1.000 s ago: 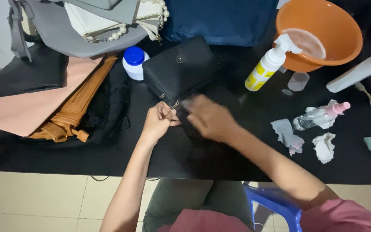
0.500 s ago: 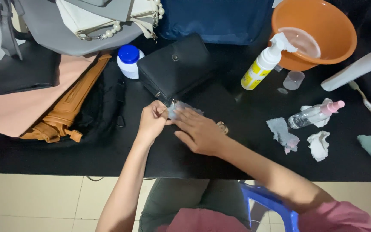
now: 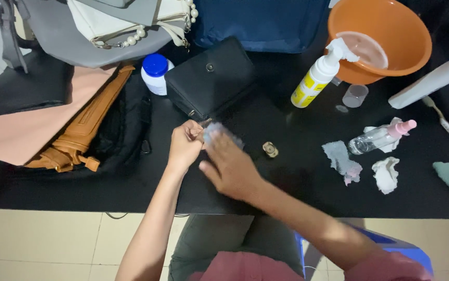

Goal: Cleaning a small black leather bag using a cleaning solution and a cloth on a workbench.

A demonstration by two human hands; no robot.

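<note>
A small black bag (image 3: 211, 83) is lying on the black surface (image 3: 297, 182), and everything else is placed relative to it. At its near corner, a metal fitting on the bag is pinched by the curled fingers of the left hand (image 3: 184, 145). Just to the right of that corner, a pale wipe (image 3: 219, 132) is pressed down under the right hand (image 3: 229, 164), whose fingers are spread flat over it; the two hands are almost touching. A small brass clasp (image 3: 270, 150) is lying loose to the right of the wipe, apart from the bag. Behind the bag's left end a white jar with a blue lid (image 3: 156, 73) is standing, and a tan bag (image 3: 81, 127) is lying further left. To the bag's right a white and yellow pump bottle (image 3: 318, 78) is seen, with an orange basin (image 3: 378, 39) behind it. Crumpled wipes (image 3: 365, 169) and a clear spray bottle (image 3: 383, 138) are lying well to the right.
</note>
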